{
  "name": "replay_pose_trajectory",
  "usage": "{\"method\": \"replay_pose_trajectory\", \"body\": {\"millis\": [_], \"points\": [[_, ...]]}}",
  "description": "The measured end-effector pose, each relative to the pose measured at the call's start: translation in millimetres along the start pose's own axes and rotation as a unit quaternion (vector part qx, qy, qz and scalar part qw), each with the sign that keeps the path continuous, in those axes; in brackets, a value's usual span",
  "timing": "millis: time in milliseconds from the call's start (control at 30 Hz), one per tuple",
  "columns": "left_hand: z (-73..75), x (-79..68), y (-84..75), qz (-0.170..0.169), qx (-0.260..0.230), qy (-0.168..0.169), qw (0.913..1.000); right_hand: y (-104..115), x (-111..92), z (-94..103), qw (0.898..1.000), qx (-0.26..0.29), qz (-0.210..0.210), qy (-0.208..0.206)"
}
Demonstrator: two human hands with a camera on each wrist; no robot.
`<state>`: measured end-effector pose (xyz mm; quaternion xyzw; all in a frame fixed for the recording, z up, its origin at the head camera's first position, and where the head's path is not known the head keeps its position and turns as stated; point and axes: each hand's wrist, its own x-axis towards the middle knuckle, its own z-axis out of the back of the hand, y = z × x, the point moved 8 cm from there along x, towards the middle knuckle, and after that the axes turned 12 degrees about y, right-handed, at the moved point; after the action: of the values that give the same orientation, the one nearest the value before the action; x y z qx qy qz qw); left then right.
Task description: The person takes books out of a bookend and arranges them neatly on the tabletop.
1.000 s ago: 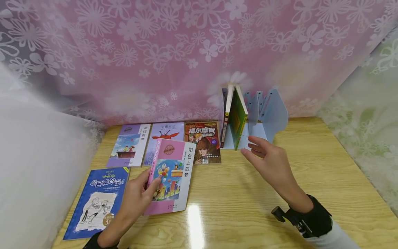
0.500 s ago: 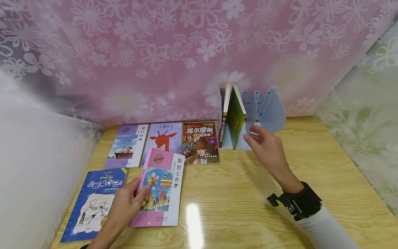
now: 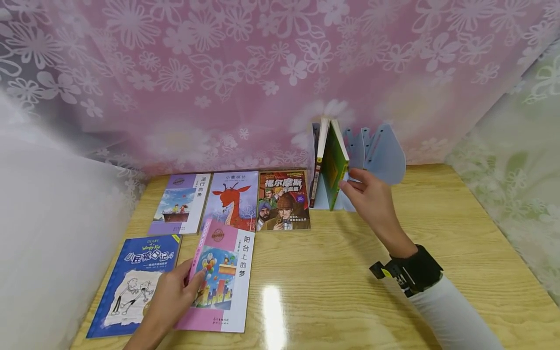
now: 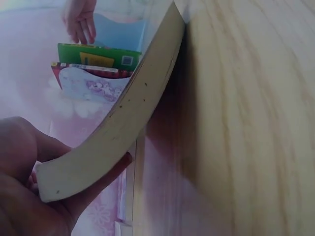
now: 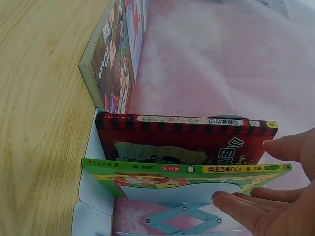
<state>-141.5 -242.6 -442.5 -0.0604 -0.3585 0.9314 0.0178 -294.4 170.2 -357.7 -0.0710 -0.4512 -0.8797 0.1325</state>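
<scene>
A pink and white paperback book [image 3: 220,279] is gripped in my left hand [image 3: 172,294], with the thumb on its front cover; in the left wrist view its page edge [image 4: 123,118] bends in a curve. My right hand [image 3: 372,204] is at the spine of a green book [image 3: 337,167] standing in a light blue bookend rack [image 3: 387,155]. In the right wrist view, its thumb [image 5: 285,150] and straight fingers [image 5: 241,209] lie to either side of the green book, with the thumb apart from it. A red book [image 5: 182,135] stands on its other side.
Along the back edge lie a purple and white book [image 3: 179,204], a red deer book [image 3: 232,201] and a detective book [image 3: 284,199]. A blue diary book [image 3: 135,287] lies at front left. A flowered pink curtain [image 3: 218,73] hangs behind the wooden table [image 3: 328,291].
The pink book in my left hand has moved down and toward me, uncovering the deer book. My right hand has moved left and up to the green book's spine.
</scene>
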Motion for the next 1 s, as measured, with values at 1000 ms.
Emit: {"method": "replay_pose_trajectory", "body": {"millis": [1000], "points": [[14.1,0.2,39.4,0.123,0.184,0.047,0.9741,-7.5,20.1,-11.0,1.000,-0.023,-0.017,0.005]]}}
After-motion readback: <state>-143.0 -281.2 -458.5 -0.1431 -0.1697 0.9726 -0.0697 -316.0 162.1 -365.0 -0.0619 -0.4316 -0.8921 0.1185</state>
